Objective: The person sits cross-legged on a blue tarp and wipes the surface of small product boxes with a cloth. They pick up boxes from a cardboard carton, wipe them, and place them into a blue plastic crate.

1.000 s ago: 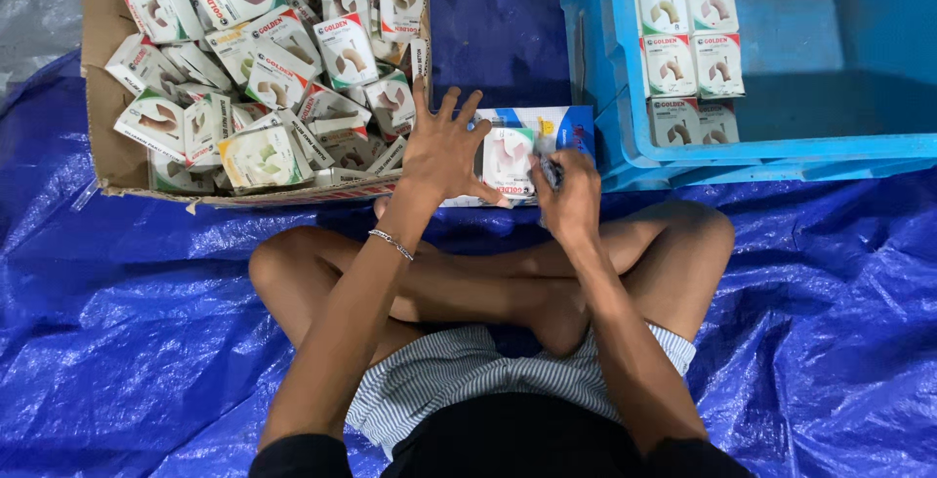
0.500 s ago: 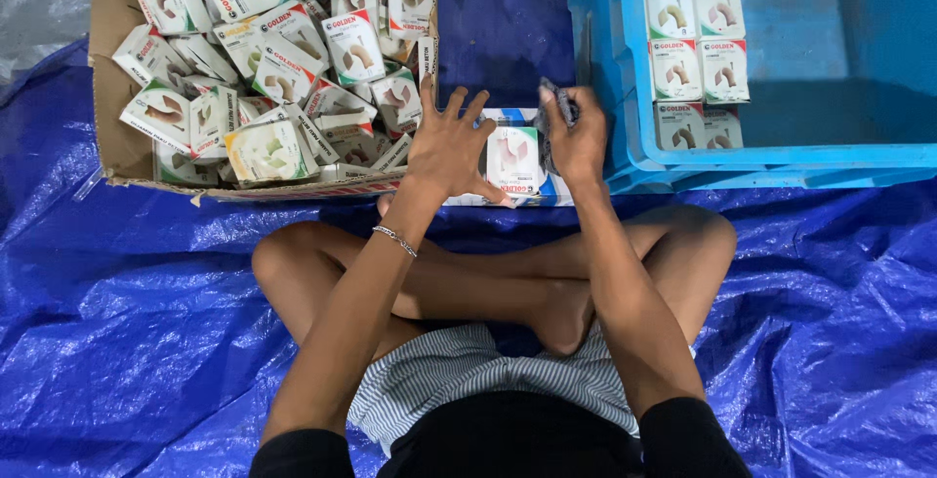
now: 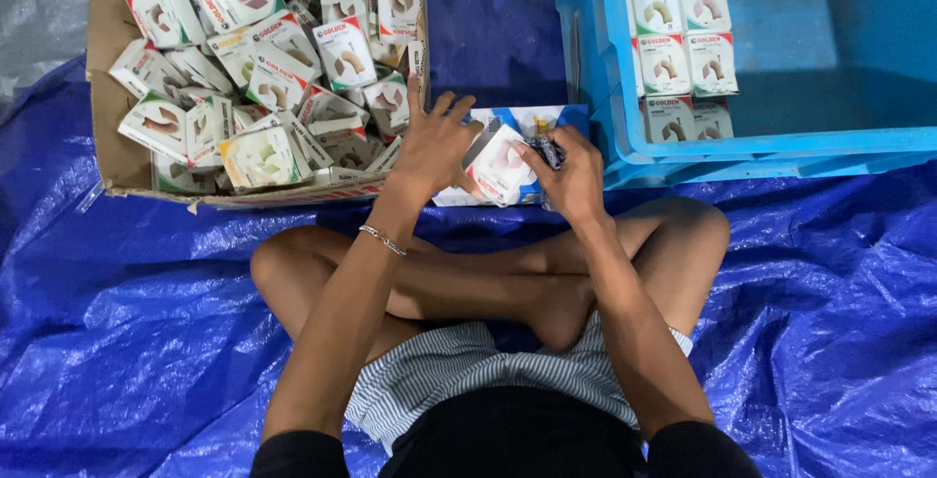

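Observation:
I sit cross-legged on a blue tarp. My left hand [image 3: 436, 143] lies spread over a small white packet [image 3: 500, 167] that rests on a blue and white flat box [image 3: 517, 117] in front of my legs. My right hand [image 3: 571, 173] is closed around a small dark object [image 3: 549, 151] right beside that packet. A cardboard box [image 3: 107, 68] at my left is heaped with several similar white packets. A blue plastic crate [image 3: 683, 151] at my right holds rows of the same packets laid flat.
The blue tarp [image 3: 127, 341] covers the floor all around me. A grey floor strip [image 3: 39, 9] shows at the far left. My bare knees lie between the boxes and my body. A bracelet [image 3: 382, 238] is on my left wrist.
My right hand rose to the crate's edge, then came back down beside the packet. The left hand stayed spread on the packet, which now lies turned at an angle.

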